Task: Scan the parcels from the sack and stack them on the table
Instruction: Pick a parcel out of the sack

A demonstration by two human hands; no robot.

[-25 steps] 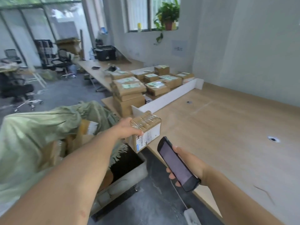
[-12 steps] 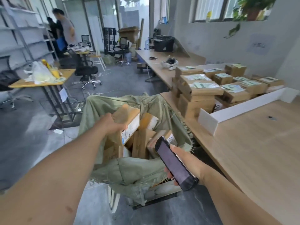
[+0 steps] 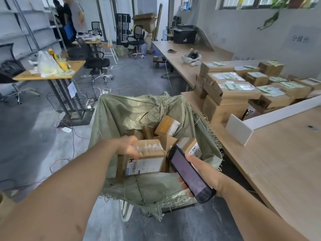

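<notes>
An open green woven sack (image 3: 132, 115) stands on the floor in front of me with several cardboard parcels inside. My left hand (image 3: 127, 146) grips a taped brown parcel (image 3: 147, 159) over the sack's mouth, its white barcode label facing me. To its right my right hand (image 3: 199, 173) holds a black handheld scanner (image 3: 188, 174), screen up, its tip close to the parcel. More parcels (image 3: 167, 125) lie deeper in the sack. Scanned parcels (image 3: 231, 89) are stacked on the wooden table (image 3: 278, 162) beyond a white divider (image 3: 271, 115).
The table edge runs along the sack's right side. Cables trail over the grey floor at the left. A small desk (image 3: 50, 75) with a wire basket and office chairs (image 3: 95, 61) stand behind the sack. People stand at the far left (image 3: 73, 14).
My view swung left from the table to the sack. My left hand carried the parcel from the table edge to above the sack's mouth. The scanner stayed in my right hand.
</notes>
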